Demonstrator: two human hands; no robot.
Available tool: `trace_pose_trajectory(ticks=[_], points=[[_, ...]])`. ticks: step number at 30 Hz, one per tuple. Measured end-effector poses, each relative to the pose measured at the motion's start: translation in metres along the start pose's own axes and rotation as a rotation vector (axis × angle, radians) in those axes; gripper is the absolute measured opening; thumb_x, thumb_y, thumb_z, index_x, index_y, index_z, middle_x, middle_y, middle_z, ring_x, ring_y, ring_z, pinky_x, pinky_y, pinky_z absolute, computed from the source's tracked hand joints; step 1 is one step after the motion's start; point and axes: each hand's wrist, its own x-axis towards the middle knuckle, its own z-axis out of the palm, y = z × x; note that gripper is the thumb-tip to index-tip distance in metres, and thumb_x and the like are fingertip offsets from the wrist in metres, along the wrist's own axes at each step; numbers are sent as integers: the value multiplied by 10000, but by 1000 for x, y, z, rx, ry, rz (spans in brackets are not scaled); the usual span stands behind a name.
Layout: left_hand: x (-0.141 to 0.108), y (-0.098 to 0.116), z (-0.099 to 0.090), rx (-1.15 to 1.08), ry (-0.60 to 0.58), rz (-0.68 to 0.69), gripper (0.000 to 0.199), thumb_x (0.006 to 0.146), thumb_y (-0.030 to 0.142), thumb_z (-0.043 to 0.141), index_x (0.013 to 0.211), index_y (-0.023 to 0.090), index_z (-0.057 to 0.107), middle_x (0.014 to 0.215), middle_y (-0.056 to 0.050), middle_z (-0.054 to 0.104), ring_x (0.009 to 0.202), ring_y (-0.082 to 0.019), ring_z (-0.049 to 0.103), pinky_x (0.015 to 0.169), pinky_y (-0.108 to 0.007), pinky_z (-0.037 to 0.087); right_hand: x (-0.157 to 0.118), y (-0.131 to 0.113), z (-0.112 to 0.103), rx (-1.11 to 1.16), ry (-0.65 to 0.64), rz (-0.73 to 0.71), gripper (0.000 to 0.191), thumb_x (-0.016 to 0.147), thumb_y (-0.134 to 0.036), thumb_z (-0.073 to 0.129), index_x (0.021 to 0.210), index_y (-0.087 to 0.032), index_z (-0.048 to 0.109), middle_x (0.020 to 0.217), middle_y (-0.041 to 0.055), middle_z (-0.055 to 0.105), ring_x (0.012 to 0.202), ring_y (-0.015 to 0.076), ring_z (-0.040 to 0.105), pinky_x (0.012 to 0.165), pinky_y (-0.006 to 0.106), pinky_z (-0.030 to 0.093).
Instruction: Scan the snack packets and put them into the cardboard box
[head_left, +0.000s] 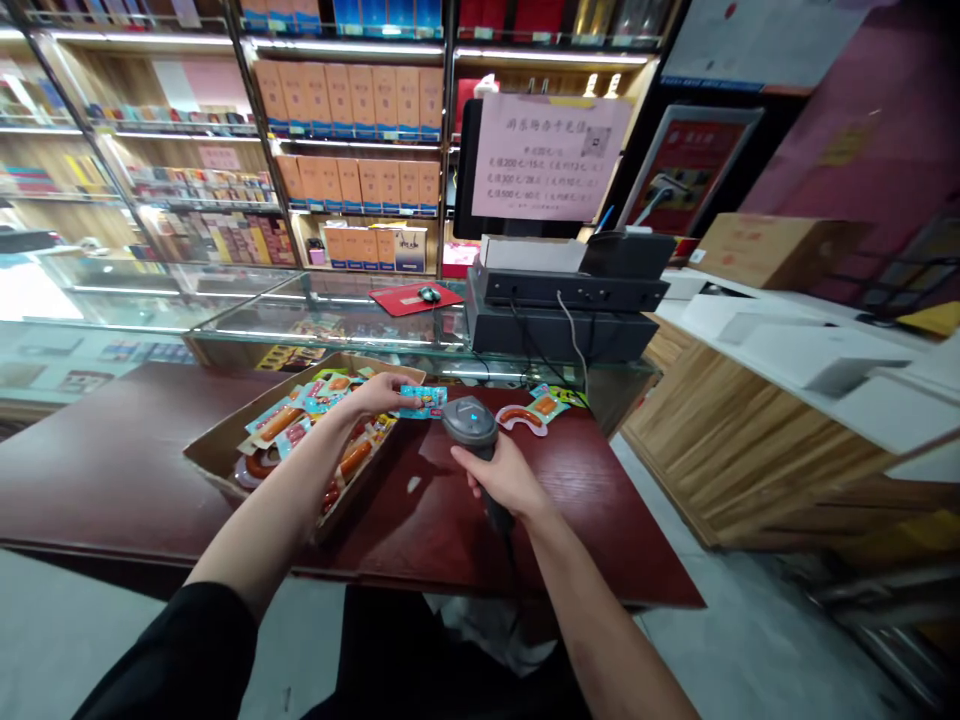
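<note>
A black barcode scanner (469, 421) with a small blue light is wrapped in the fingers of my right hand (506, 475), its head just above the table. Between the fingertips of my left hand (379, 393) is a blue snack packet (424, 402), held flat close to the scanner's front; I cannot tell whether they touch. Below my left forearm stands a shallow cardboard box (217, 440) of wrapped sausages and small packets. To the right of the scanner lie a curved packaged sausage (523, 417) and a few small packets (548, 404).
The dark red table (585, 500) meets a glass counter (330, 315) at the back. A monitor with a paper sign (544, 160) rises above black cash equipment (562, 330). A computer mouse (429, 294) rests on a red pad (394, 299). White cabinets (780, 340) stand at the right.
</note>
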Motion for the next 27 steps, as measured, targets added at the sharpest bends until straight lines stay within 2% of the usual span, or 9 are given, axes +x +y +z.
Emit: trace_pose_trajectory(ticks=[6, 16, 22, 27], points=[[-3, 10, 3, 1, 19, 9, 382, 543, 320, 852, 848, 158, 688, 729, -4, 685, 640, -128, 597, 592, -224, 444, 2, -4, 11, -16, -18, -12, 266, 763, -389, 701, 828, -203, 521, 484, -52, 540, 376, 115, 495, 382, 228, 415], [-5, 10, 2, 18, 24, 7, 377, 547, 308, 834, 861, 162, 684, 746, -3, 685, 639, -127, 594, 585, -223, 449, 2, -6, 8, -20, 1, -14, 258, 772, -387, 693, 833, -205, 522, 489, -48, 547, 376, 117, 496, 382, 228, 410], [-5, 9, 1, 34, -11, 28, 271, 572, 263, 794, 800, 153, 696, 721, 4, 673, 624, -120, 591, 594, -219, 466, 2, -4, 7, -47, 4, -34, 229, 803, -378, 660, 844, -203, 517, 503, -45, 549, 390, 118, 507, 394, 228, 416], [-4, 10, 1, 40, 13, 19, 349, 560, 286, 825, 853, 157, 687, 751, -7, 696, 643, -131, 606, 583, -221, 454, 2, -2, 7, -28, 3, -28, 243, 798, -387, 669, 858, -205, 520, 511, -47, 551, 385, 114, 501, 387, 225, 418]])
